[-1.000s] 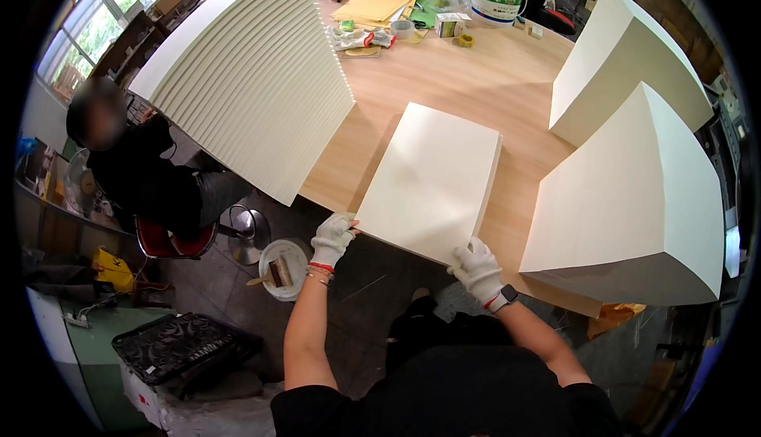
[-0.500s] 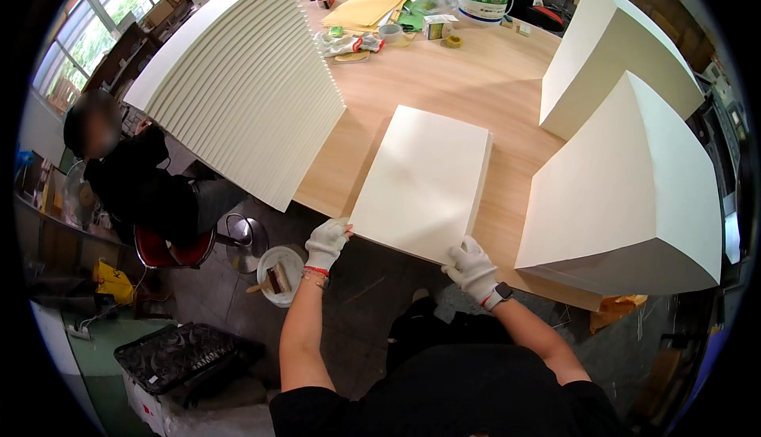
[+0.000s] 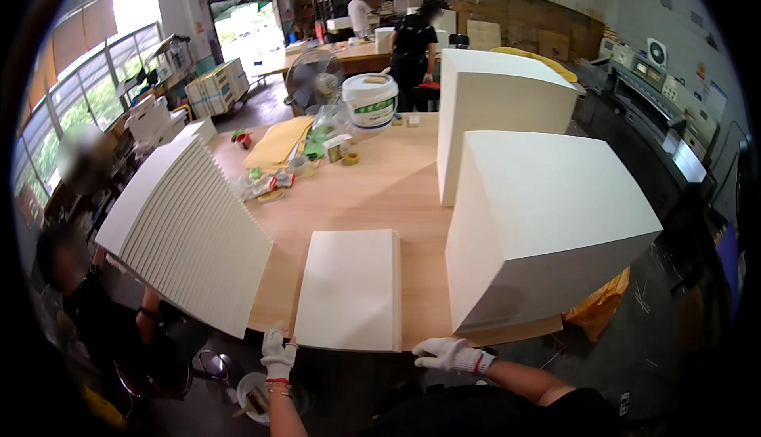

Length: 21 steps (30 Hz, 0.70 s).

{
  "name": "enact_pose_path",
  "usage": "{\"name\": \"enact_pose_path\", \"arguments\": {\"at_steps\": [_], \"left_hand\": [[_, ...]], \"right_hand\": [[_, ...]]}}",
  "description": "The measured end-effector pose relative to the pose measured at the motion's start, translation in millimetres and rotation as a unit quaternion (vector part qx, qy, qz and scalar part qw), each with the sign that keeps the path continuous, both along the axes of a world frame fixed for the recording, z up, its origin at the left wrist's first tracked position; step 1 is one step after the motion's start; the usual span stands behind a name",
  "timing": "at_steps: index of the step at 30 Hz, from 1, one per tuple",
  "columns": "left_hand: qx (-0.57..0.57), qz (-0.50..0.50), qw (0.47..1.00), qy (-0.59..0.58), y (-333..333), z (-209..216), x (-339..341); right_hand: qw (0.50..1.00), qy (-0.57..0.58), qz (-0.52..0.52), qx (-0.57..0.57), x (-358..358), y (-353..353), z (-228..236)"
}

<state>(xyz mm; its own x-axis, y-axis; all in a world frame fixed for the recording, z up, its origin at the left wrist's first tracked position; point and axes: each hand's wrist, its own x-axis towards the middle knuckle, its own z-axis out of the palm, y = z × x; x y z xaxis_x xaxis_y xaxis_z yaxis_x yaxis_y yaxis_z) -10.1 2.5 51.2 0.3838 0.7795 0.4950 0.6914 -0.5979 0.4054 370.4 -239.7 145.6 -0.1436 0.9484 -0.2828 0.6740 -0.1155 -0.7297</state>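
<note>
A pale wood-grain table (image 3: 372,191) has its near edge curving just in front of the person. Bare tabletop runs as a narrow strip down either side of a low, white, rectangular stack (image 3: 347,290) and widens out behind it. On the left, a tall white stack with ridged layers (image 3: 190,231) bounds that room; on the right, a tall, smooth-sided white stack (image 3: 547,199) does so.

The low stack lies at the table's near edge, between the two hands. The left hand (image 3: 278,354), in a white knit glove, is at its near left corner, fingers loosely parted; I cannot tell whether they touch it. The white-gloved right hand (image 3: 449,354) is apart from its near right corner, fingers extended and holding nothing.

The low stack's top is flat, plain and matte, with straight edges and a thin side strip visible along the right.
</note>
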Motion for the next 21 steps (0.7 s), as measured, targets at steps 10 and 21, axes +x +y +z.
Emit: {"name": "enact_pose_path", "arguments": {"at_steps": [10, 21], "left_hand": [[0.144, -0.201, 0.961, -0.122, -55.8, 260.8, 184.3], [0.273, -0.59, 0.754, 0.091, -216.5, 447.7, 427.3]], "right_hand": [[0.817, 0.104, -0.191, 0.534, 157.7, -171.1, 208.5], [0.698, -0.155, -0.543, 0.441, 243.6, -199.7, 241.1]]}}
